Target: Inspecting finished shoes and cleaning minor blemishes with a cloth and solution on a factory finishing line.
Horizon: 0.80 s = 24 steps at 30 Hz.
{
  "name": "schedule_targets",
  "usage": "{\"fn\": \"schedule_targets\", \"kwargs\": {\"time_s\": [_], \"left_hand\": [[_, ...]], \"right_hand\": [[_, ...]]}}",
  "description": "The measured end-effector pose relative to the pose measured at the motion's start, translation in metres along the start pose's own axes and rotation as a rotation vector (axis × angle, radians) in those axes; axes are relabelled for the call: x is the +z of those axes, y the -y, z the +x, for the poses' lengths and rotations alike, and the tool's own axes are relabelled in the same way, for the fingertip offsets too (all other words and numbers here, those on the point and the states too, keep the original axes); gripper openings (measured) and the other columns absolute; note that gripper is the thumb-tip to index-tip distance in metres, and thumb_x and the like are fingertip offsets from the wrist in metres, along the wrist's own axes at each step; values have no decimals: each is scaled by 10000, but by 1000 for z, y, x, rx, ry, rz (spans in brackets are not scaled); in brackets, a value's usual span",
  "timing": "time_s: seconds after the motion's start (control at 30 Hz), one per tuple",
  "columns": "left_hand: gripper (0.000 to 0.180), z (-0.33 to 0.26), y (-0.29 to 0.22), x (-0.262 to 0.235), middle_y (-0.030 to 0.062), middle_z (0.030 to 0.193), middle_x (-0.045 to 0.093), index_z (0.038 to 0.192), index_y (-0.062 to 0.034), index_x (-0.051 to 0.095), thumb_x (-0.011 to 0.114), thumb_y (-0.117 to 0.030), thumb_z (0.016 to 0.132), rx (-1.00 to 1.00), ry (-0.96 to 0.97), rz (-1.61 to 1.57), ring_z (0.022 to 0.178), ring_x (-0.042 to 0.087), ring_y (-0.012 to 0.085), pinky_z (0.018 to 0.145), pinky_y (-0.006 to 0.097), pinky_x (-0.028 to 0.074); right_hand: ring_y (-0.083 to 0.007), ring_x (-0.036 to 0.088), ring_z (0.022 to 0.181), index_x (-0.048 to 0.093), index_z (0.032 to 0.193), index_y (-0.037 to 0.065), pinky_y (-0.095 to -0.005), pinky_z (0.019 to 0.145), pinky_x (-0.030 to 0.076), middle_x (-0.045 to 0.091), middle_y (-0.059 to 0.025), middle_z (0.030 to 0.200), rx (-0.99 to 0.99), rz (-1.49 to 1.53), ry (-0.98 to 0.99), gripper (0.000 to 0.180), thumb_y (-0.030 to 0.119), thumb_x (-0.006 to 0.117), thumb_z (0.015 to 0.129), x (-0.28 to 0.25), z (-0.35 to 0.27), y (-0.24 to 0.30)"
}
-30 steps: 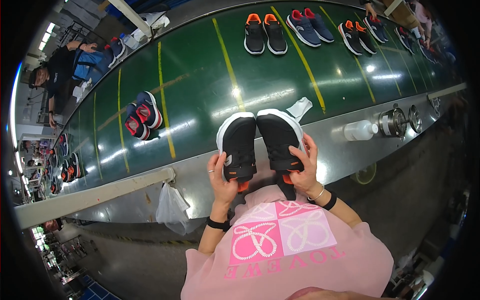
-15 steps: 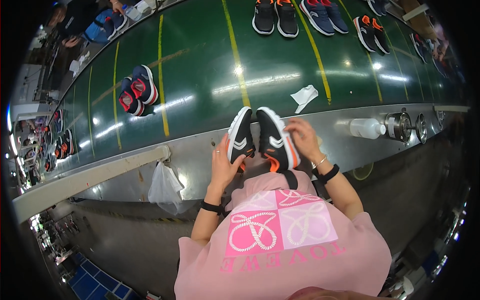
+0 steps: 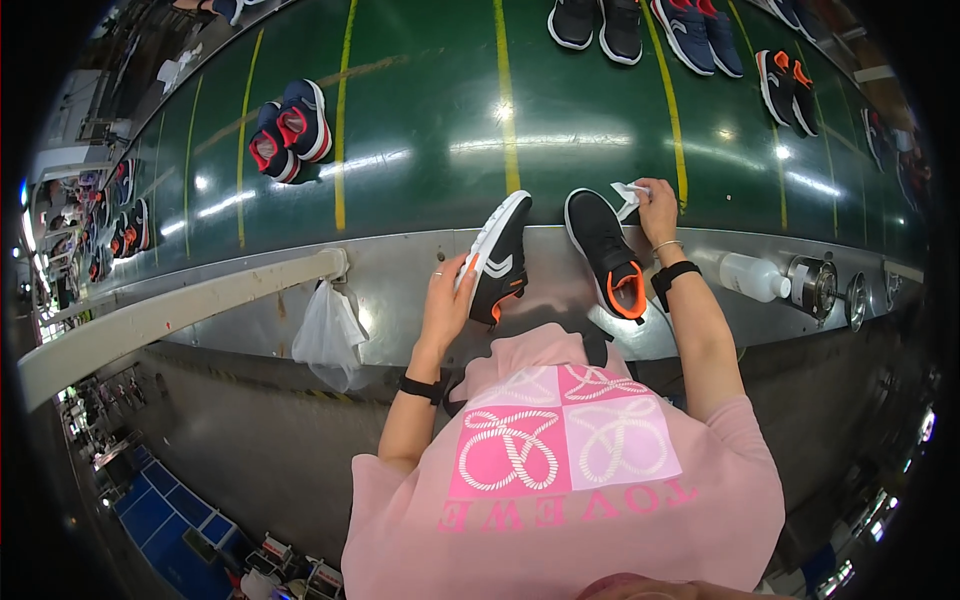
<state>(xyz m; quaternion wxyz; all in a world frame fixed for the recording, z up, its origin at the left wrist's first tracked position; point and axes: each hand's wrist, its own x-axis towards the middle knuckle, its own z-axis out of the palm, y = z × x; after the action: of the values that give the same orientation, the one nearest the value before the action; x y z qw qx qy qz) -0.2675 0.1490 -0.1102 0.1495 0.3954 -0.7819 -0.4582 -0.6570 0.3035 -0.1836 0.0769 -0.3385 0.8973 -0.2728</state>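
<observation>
My left hand [image 3: 448, 303] grips a black sneaker [image 3: 508, 258] with a white-and-orange sole, tipped so that its side faces up. To the right, the matching black shoe [image 3: 600, 238] stands on its sole on the metal ledge, its toe reaching the green belt and its orange lining visible. Just past that toe, my right hand [image 3: 658, 212] pinches a crumpled white cloth or tissue [image 3: 628, 196]; I cannot tell which.
Beyond the ledge [image 3: 420, 268] runs a green belt [image 3: 420, 110] with yellow lines, carrying a navy-and-red pair [image 3: 290, 130] and several other shoes. A white bottle [image 3: 752, 277] and a metal canister [image 3: 810, 285] lie at right. A pale rail [image 3: 190, 307] and plastic bag [image 3: 328, 338] are at left.
My right hand has let go of the right shoe, which now stands sole down, and has taken hold of the white cloth or tissue. The left hand keeps its shoe. The view has shifted.
</observation>
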Motion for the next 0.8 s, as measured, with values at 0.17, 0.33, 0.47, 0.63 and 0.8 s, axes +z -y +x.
{"fn": "schedule_targets", "kwargs": {"time_s": [0.17,0.33,0.47,0.63,0.8], "left_hand": [[290,2,10,0,191,1118,631,1191,-18,625,515,-200,994,-132,-15,-134,991,619,304,868,362,478],[287,6,25,2,180,1053,652,1147,-20,655,509,-216,997,-197,-49,-187,953,631,299,856,357,481],[311,17,24,4,191,1050,656,1132,-18,665,489,-241,1007,-168,-27,-129,963,634,312,864,372,478],[361,27,28,6,208,1105,650,1158,-1,652,467,-279,1021,-148,31,-111,1038,623,322,911,372,465],[426,36,14,7,235,1211,608,1288,-10,568,506,-318,1000,-157,145,-111,1108,598,336,962,379,446]], "right_hand": [[-249,633,862,707,990,68,-310,727,507,643,-121,1023,69,233,-105,143,50,640,864,-39,-20,16],[-262,627,968,698,1040,65,-337,821,507,640,-113,1066,-13,91,-469,188,50,643,860,-83,-96,5],[-333,501,1147,685,1103,88,-420,992,411,580,-127,1202,85,-158,-214,255,67,636,854,-93,-151,-28],[-291,535,1111,659,1191,92,-388,965,436,585,-115,1207,75,-217,-294,345,77,655,846,-95,-165,-12],[-169,623,931,546,1343,57,-302,850,510,630,-127,1172,273,759,442,541,82,674,818,-88,-138,41]]}}
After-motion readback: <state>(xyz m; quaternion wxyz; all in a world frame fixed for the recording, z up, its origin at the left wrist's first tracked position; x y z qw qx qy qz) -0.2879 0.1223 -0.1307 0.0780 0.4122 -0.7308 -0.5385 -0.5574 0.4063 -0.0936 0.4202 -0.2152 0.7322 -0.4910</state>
